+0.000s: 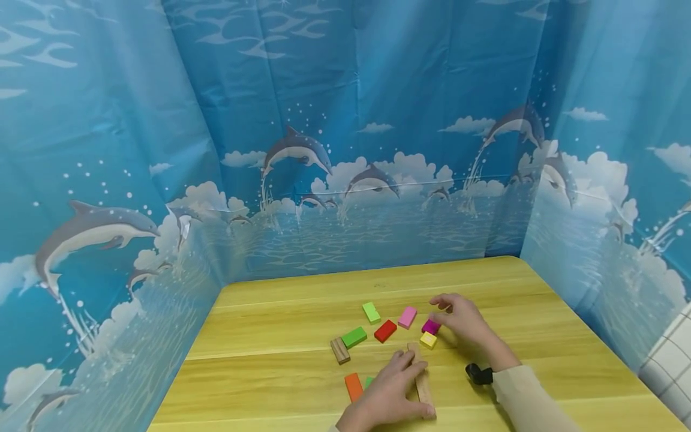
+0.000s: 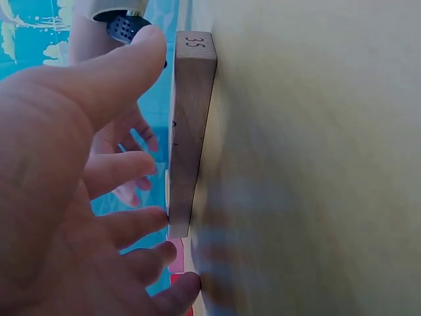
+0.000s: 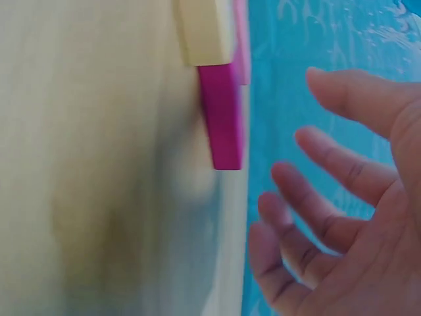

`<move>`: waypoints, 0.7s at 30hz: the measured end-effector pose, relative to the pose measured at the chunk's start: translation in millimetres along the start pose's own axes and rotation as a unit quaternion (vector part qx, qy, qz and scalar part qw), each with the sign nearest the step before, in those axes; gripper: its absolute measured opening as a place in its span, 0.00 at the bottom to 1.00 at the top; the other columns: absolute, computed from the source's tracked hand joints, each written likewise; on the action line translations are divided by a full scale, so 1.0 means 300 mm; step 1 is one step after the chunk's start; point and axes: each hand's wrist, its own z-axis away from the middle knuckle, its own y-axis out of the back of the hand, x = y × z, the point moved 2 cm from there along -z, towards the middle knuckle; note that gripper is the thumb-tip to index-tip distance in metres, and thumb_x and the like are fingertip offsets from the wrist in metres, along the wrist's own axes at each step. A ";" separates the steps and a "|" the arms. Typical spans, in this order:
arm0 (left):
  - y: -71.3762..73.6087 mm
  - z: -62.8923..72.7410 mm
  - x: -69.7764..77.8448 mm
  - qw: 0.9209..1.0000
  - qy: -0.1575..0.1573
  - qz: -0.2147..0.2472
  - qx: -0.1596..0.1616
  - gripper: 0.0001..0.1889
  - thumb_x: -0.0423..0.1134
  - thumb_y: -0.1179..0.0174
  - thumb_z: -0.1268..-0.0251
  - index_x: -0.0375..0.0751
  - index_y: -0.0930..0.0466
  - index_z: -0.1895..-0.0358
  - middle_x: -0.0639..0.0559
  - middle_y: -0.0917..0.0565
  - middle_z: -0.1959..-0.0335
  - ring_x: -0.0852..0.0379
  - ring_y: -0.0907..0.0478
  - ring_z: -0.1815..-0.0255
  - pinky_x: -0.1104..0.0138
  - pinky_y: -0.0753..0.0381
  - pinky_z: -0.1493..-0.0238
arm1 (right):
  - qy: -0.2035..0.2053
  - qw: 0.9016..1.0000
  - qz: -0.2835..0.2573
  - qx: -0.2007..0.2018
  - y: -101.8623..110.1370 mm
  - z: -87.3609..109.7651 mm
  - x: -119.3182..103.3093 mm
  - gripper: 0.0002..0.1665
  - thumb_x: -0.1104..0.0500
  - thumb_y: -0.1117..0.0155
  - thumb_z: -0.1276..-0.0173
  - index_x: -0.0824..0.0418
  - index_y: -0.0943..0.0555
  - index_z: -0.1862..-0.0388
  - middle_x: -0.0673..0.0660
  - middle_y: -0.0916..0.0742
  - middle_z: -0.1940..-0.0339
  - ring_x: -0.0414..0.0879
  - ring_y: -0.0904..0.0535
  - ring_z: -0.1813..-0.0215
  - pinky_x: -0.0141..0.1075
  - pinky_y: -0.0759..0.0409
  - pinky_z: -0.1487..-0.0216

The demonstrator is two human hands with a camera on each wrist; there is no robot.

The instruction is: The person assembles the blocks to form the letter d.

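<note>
A long, narrow row of plain wooden blocks (image 1: 423,384) lies on the table with my left hand (image 1: 393,389) over its left side. In the left wrist view, the near block end (image 2: 195,45) bears the number 35, and the thumb and relaxed fingers of my left hand (image 2: 92,178) spread alongside it. Just above and to the right of a magenta block (image 1: 430,326) is my right hand (image 1: 463,319), its fingers loosely bent. The right wrist view has that magenta block (image 3: 222,118) apart from the right hand (image 3: 342,204), which holds nothing. A yellow block (image 1: 428,341) sits against the magenta one.
Beyond the hands lie a pink block (image 1: 407,317), a red block (image 1: 385,331) and a lime block (image 1: 371,312). Leftward, a green block (image 1: 354,337) meets brown striped wooden blocks (image 1: 340,350). An orange block (image 1: 353,387) is beside the left hand. Dolphin-print curtains (image 1: 345,150) surround the table.
</note>
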 end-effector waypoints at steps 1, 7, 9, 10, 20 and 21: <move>-0.002 0.000 0.001 1.000 -0.002 -0.004 -0.007 0.44 0.71 0.40 0.39 0.59 0.40 0.22 0.51 0.48 0.19 0.43 0.50 0.20 0.51 0.33 0.31 | -0.009 1.000 0.008 -0.003 -0.004 0.001 0.005 0.26 0.50 0.29 0.32 0.64 0.18 0.42 0.65 0.18 0.48 0.58 0.21 0.50 0.53 0.21 0.53; -0.019 0.001 0.004 0.998 0.003 0.006 -0.055 0.48 0.71 0.43 0.37 0.61 0.51 0.18 0.51 0.56 0.17 0.46 0.55 0.19 0.52 0.38 0.28 | -0.060 0.997 0.052 -0.024 -0.026 0.010 0.042 0.37 0.45 0.26 0.37 0.70 0.21 0.39 0.65 0.17 0.51 0.59 0.20 0.51 0.54 0.20 0.52; -0.024 0.004 0.004 0.998 0.009 0.011 -0.066 0.49 0.71 0.43 0.37 0.61 0.53 0.18 0.53 0.58 0.17 0.48 0.55 0.19 0.52 0.39 0.27 | -0.063 0.996 0.064 -0.025 -0.029 0.013 0.048 0.39 0.43 0.26 0.38 0.72 0.21 0.40 0.64 0.16 0.52 0.58 0.19 0.52 0.54 0.20 0.53; -0.026 0.005 0.003 0.997 0.012 0.012 -0.069 0.49 0.72 0.44 0.37 0.61 0.54 0.18 0.54 0.59 0.17 0.49 0.56 0.19 0.52 0.40 0.27 | -0.065 0.995 0.069 -0.025 -0.031 0.014 0.050 0.40 0.42 0.26 0.38 0.73 0.21 0.40 0.64 0.16 0.53 0.58 0.19 0.52 0.54 0.20 0.53; -0.027 -0.003 0.016 0.997 -0.015 -0.038 -0.062 0.47 0.72 0.50 0.34 0.54 0.52 0.18 0.53 0.57 0.17 0.58 0.55 0.19 0.58 0.39 0.27 | -0.083 0.989 0.124 -0.011 -0.028 0.030 0.051 0.37 0.38 0.24 0.43 0.67 0.16 0.49 0.62 0.20 0.57 0.54 0.24 0.60 0.49 0.22 0.63; -0.028 -0.005 0.017 0.997 -0.017 -0.042 -0.062 0.47 0.72 0.50 0.34 0.54 0.52 0.18 0.53 0.58 0.17 0.58 0.55 0.19 0.59 0.39 0.27 | -0.085 0.989 0.124 -0.012 -0.025 0.030 0.051 0.36 0.38 0.23 0.43 0.66 0.16 0.50 0.61 0.20 0.58 0.53 0.25 0.62 0.47 0.22 0.64</move>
